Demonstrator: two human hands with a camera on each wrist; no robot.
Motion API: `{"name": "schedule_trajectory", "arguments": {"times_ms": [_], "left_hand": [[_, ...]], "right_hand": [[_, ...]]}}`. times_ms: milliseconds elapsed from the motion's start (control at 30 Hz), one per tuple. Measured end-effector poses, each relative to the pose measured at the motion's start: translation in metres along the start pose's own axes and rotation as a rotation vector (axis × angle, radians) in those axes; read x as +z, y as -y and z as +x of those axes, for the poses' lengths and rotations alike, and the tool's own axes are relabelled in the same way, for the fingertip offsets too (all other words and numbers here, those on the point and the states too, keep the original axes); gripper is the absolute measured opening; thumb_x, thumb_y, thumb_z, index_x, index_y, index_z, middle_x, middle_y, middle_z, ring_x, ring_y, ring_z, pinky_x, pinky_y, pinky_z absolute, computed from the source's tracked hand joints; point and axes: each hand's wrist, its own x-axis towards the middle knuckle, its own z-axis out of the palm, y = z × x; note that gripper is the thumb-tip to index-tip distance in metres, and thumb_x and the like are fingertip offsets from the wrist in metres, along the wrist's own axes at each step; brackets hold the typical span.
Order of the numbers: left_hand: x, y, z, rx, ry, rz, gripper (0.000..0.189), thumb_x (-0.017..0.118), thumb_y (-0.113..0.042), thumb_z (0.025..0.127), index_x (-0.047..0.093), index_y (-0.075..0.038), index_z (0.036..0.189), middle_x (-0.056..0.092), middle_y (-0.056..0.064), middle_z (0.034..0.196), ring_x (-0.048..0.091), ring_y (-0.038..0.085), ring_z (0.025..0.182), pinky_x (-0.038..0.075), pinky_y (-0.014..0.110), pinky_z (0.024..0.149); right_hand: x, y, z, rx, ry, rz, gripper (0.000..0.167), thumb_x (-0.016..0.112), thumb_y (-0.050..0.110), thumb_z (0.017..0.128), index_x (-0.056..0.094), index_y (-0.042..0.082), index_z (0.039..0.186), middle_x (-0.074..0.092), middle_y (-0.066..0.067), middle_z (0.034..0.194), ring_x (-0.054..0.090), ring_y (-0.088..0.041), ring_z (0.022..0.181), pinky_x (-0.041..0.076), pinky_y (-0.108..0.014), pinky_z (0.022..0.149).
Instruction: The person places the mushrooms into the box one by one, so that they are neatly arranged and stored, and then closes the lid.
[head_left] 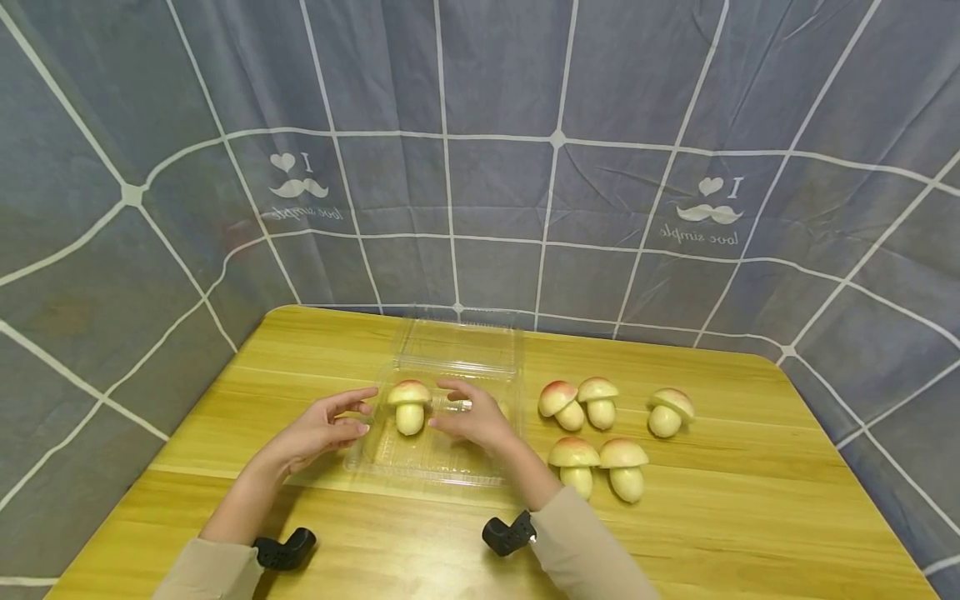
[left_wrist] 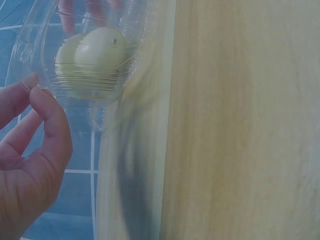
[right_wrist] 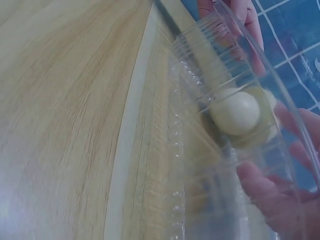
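A pale yellow mushroom [head_left: 409, 408] with a reddish cap stands inside a clear plastic clamshell box [head_left: 435, 478], whose lid [head_left: 459, 346] lies folded back. My right hand [head_left: 480, 418] is over the box to the right of this mushroom, thumb and fingers spread and apart from it. At the left rim is my left hand [head_left: 327, 429]. Its fingers are bent, and in the head view a gap shows between thumb and forefinger; whether they touch the rim I cannot tell. The left wrist view shows the mushroom's rounded stem [left_wrist: 100, 47] through the plastic.
Several similar mushrooms [head_left: 573, 454] lie on the wooden table [head_left: 712, 517] to the right of the box. One mushroom [head_left: 669, 412] is set apart farther right. Behind the table hangs a grey curtain [head_left: 495, 200] with white lines.
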Motion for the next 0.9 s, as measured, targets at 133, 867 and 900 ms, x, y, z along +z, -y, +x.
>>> {"name": "schedule_trajectory", "arguments": {"times_ms": [133,867,900], "left_hand": [[0.0,-0.001,-0.001,0.003,0.002,0.002,0.065,0.059,-0.006,0.091,0.024,0.007,0.143,0.034,0.022,0.121,0.051,0.011,0.087,0.048,0.023,0.07],[0.0,-0.002,0.0,-0.01,-0.009,0.011,0.064,0.059,-0.006,0.091,0.025,0.006,0.143,0.033,0.024,0.124,0.051,0.014,0.095,0.048,0.025,0.073],[0.0,-0.002,0.0,-0.009,-0.008,0.009,0.064,0.059,-0.006,0.091,0.025,0.006,0.144,0.033,0.024,0.124,0.051,0.014,0.094,0.048,0.024,0.073]], "right_hand": [[-0.003,0.0,-0.003,-0.001,0.017,0.007,0.063,0.075,0.005,0.077,0.05,0.008,0.134,0.043,-0.025,0.13,0.063,-0.025,0.083,0.054,-0.04,0.07],[-0.037,0.017,-0.037,-0.081,0.098,-0.01,0.062,0.072,0.008,0.08,0.046,0.006,0.136,0.041,-0.027,0.132,0.061,-0.03,0.098,0.052,-0.035,0.077],[-0.038,0.018,-0.039,-0.082,0.102,-0.008,0.061,0.072,0.008,0.081,0.046,0.006,0.136,0.041,-0.027,0.132,0.061,-0.03,0.099,0.052,-0.035,0.078]]}}
